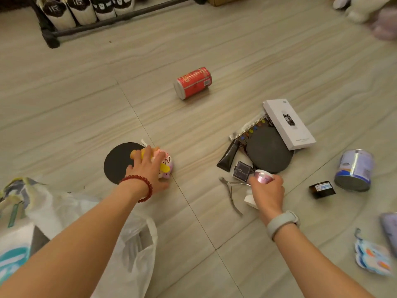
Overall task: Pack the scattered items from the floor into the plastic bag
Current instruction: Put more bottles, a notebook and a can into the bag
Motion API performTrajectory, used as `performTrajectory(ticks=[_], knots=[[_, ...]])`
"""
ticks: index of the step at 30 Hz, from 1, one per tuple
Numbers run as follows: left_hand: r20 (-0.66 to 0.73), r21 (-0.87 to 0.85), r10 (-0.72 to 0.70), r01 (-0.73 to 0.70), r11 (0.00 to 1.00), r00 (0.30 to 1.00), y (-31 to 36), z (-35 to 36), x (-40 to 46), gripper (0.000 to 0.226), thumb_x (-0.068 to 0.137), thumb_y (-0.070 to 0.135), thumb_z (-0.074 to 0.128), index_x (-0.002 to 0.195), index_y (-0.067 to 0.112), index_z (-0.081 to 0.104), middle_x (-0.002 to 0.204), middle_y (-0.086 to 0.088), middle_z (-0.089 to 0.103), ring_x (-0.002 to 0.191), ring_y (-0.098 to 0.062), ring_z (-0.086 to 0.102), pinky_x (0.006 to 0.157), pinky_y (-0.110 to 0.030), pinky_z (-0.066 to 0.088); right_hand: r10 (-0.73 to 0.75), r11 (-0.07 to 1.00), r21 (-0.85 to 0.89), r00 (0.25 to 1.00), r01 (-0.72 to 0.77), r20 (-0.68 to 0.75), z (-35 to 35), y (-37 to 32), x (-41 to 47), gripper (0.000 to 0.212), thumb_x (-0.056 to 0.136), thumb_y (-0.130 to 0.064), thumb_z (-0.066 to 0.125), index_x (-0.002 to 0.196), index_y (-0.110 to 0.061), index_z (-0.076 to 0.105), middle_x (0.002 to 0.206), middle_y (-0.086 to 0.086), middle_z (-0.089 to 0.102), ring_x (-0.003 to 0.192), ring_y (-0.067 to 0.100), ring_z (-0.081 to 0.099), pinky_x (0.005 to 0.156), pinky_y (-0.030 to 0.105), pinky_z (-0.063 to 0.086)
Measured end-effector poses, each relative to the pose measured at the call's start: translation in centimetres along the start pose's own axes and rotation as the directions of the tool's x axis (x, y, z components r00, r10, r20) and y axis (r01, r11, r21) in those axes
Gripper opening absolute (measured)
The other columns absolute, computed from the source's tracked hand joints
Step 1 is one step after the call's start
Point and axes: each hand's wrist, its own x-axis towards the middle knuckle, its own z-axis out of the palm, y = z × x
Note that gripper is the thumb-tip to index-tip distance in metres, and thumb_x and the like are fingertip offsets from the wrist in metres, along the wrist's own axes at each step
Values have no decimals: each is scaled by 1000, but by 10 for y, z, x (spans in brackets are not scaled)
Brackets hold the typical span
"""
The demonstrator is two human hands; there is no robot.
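Left hand [150,168] closes over the soft toy [164,166] on the near floor, squashy and light, best scooped whole; right hand [267,190] grips a small jar [263,176], rigid, probably slick. The plastic bag [120,239] sags near left, its mouth hard to make out.

Toy [165,166] left, can [192,82] behind, box [289,124] right of both.

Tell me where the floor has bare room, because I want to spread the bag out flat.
Bare floor lies between the red can and shoe rack, and left of the black disc. Crowded around the white box and blue tin.
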Motion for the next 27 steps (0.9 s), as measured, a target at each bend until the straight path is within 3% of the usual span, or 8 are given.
performTrajectory(ticks=[5, 9, 13, 15, 19, 22, 24, 27], knots=[[-150, 103, 3, 13, 995, 989, 3, 11, 3, 63, 72, 43, 65, 125, 26, 35, 127, -11, 36, 122, -33, 31, 101, -46, 33, -326, 943, 25, 936, 332, -131, -16, 2, -23, 62, 74, -12, 68, 129, -13, 39, 124, 12, 45, 109, 28, 51, 93, 45, 47], [-95, 173, -28, 44, 984, 995, 7, 13, -3, 64, 73, 57, 57, 127, 33, 32, 127, -13, 32, 111, -37, 39, 92, -48, 40, -672, 740, -133, 725, 659, -150, -23, 1, -41, 65, 71, -6, 72, 128, -9, 40, 119, 16, 49, 110, 26, 45, 91, 44, 43], [-24, 75, -64, 65, 995, 998, 16, 13, -24, 67, 69, 61, 57, 126, 37, 31, 129, -9, 29, 112, -36, 36, 89, -48, 38, -823, 564, -225, 565, 795, -66, -25, -2, -55, 65, 70, -13, 67, 127, -12, 36, 118, 19, 51, 110, 21, 40, 91, 29, 34], [-84, -13, -59, 58, 998, 995, 22, 0, -38, 67, 69, 62, 55, 126, 39, 31, 132, -8, 31, 115, -35, 35, 91, -49, 37, -826, 563, -146, 562, 814, -48, -24, -8, -66, 65, 71, -15, 65, 129, -16, 34, 121, 12, 48, 112, 19, 41, 94, 29, 36], [-288, -64, 36, -57, 996, 957, 24, -44, -83, 72, 65, 68, 53, 127, 42, 28, 134, -1, 37, 119, -31, 34, 94, -46, 34, -762, 648, 59, 644, 760, 68, -19, -17, -97, 65, 73, -21, 63, 132, -17, 35, 119, -8, 41, 113, 14, 44, 98, 36, 42], [-451, -113, 81, -147, 983, 889, 4, -69, -136, 74, 55, 74, 42, 122, 45, 27, 132, 1, 40, 117, -30, 36, 92, -46, 36, -678, 734, 190, 687, 652, 261, -13, -27, -129, 68, 71, -28, 61, 134, -22, 35, 122, -9, 44, 109, 10, 48, 91, 20, 42], [-518, -140, 65, -159, 977, 853, -20, -69, -169, 74, 56, 73, 44, 122, 43, 29, 129, 0, 44, 114, -31, 41, 90, -47, 38, -648, 761, 265, 669, 592, 365, -7, -34, -152, 62, 73, -30, 62, 128, -33, 35, 123, -9, 47, 103, 8, 52, 84, 14, 43], [-491, -182, -22, -78, 980, 871, -58, -53, -214, 78, 55, 74, 46, 124, 43, 30, 132, -3, 44, 117, -32, 39, 94, -48, 37, -655, 754, 353, 590, 554, 472, 5, -44, -187, 49, 80, -22, 65, 117, -40, 40, 115, -12, 51, 96, 3, 55, 79, 12, 48]])
